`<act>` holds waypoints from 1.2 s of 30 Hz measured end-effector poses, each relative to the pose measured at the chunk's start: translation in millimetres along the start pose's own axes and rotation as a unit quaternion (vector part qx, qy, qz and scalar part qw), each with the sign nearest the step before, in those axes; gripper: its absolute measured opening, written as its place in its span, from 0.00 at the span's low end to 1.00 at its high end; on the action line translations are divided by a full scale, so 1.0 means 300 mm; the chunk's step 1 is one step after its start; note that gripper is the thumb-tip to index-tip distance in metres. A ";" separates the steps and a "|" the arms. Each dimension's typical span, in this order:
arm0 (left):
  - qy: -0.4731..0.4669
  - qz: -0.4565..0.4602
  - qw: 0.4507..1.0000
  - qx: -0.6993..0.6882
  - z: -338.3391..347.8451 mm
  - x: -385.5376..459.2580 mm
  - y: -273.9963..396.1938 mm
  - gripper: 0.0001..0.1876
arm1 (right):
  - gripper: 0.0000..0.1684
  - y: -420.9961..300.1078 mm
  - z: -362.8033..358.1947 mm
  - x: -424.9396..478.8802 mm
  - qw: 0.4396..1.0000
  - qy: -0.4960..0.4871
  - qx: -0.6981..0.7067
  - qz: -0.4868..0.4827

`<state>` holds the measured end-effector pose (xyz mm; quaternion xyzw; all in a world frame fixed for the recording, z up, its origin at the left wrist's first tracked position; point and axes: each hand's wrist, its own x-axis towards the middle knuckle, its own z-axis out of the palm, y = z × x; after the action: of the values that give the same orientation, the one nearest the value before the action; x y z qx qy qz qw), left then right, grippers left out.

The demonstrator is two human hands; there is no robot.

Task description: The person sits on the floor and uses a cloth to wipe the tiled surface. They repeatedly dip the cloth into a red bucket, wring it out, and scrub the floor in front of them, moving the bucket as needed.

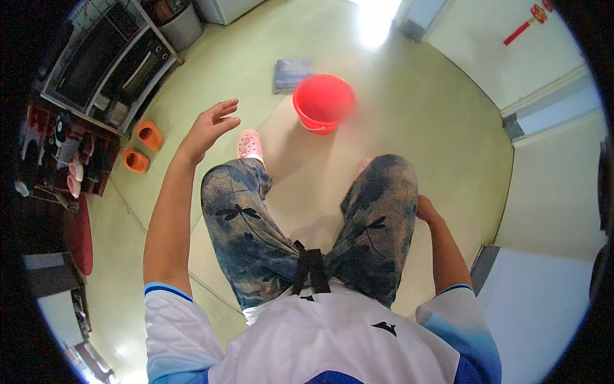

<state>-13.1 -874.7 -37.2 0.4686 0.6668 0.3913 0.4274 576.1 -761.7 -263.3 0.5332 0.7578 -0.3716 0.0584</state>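
Observation:
My left hand (211,127) hangs in the air left of my knee, its fingers apart and holding nothing. Most of my right hand (424,209) is hidden behind my right knee (391,177), so its fingers do not show. Beyond my feet, a red plastic bucket (324,103) with a thin handle stands upright on the floor. A folded blue-and-white cloth (290,74) lies just behind it to the left. Glare and blur cover the bucket's right side, and its contents cannot be made out.
Two orange clogs (143,146) sit on the floor at left, beside a shoe rack (72,158) with several shoes. Above them stands a dark glass-fronted cabinet (110,62). A grey bin (182,26) is farther back. White walls (508,67) and doorways run along the right.

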 end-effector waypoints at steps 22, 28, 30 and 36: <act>0.112 -0.175 0.936 0.286 0.455 0.863 -0.532 0.41 | 0.39 -0.518 -0.180 0.915 0.971 0.091 0.213 -0.053; 0.181 -0.158 0.961 0.136 0.513 0.968 -0.731 0.22 | 0.35 -0.540 -0.154 1.149 0.951 -0.007 0.304 0.051; 0.213 -0.154 0.964 0.052 0.520 0.966 -0.753 0.16 | 0.31 -0.566 -0.172 1.162 0.934 -0.055 0.347 0.064; 0.240 -0.174 0.952 -0.076 0.436 0.948 -0.693 0.05 | 0.21 -0.701 -0.198 1.159 0.908 -0.089 0.409 0.009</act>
<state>-6.5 -639.0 -329.7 0.2040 0.7893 0.4613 0.3502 267.7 -491.3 -283.9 0.4818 0.5264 -0.6942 -0.0939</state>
